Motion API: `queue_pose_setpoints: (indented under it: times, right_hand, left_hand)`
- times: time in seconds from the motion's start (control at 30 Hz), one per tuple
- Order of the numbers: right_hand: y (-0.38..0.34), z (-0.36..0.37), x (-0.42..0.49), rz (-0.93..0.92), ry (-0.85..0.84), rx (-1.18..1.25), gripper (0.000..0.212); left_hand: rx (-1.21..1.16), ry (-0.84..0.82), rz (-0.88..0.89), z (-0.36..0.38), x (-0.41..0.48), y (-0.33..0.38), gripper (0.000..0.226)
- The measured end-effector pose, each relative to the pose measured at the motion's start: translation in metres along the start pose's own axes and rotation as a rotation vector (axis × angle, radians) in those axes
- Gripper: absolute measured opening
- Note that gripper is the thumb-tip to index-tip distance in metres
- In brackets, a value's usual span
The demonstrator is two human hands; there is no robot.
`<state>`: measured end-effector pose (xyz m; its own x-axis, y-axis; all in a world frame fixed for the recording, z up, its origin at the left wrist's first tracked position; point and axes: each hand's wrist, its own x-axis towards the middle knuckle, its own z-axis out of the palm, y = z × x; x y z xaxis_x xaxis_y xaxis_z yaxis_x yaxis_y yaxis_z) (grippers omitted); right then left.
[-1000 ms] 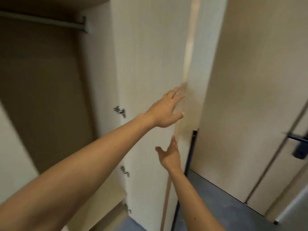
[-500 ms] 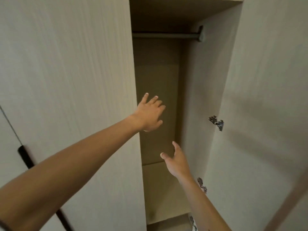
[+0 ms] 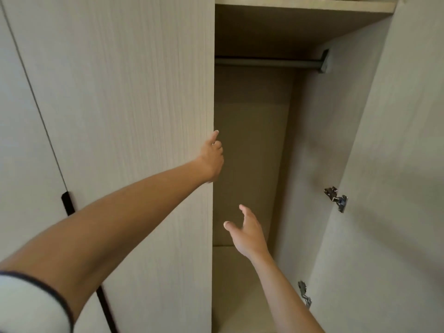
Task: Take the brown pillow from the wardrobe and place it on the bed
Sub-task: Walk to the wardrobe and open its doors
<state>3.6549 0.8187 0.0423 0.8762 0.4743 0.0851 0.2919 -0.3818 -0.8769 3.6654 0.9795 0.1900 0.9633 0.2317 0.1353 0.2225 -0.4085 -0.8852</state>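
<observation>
The wardrobe's hanging compartment (image 3: 249, 145) stands open, and no brown pillow shows in it. My left hand (image 3: 212, 158) is at the free edge of the closed left door (image 3: 134, 111), with fingers curled round that edge and the index finger pointing up along it. My right hand (image 3: 248, 233) hovers lower, in front of the compartment, fingers spread and holding nothing. The bed is out of view.
A metal hanging rail (image 3: 266, 62) crosses the top of the compartment under a shelf (image 3: 305, 4). The right door (image 3: 394, 179) is swung open, with hinges (image 3: 336, 198) on its inner side. A dark handle (image 3: 68, 204) sits on the far-left door.
My left hand has gone from hovering flat in front of the compartment to curling on the left door's edge. The view has tilted up, bringing the shelf above the rail into sight.
</observation>
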Motion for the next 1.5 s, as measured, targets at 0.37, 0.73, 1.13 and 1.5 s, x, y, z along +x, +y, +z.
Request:
queue_pose_setpoints:
  times: [0.37,0.73,1.13,1.5]
  right_hand:
    - [0.009,0.011,-0.021,-0.128,-0.241,0.009,0.073]
    - [-0.041,0.074,-0.103,-0.333,-0.203,0.377,0.053]
    - [-0.091,0.133,-0.162,-0.603,-0.321,0.649,0.016]
    - [-0.146,0.206,-0.211,-0.649,-0.541,0.497,0.056]
  left_hand:
    - [-0.091,0.066,-0.096,-0.031,-0.078,0.014,0.049]
    - [-0.293,0.333,-0.238,-0.025,-0.217,0.010,0.028]
    - [-0.935,0.742,-0.857,-0.007,-0.320,-0.053,0.082]
    - [-0.986,0.620,-1.017,0.050,-0.402,-0.099,0.095]
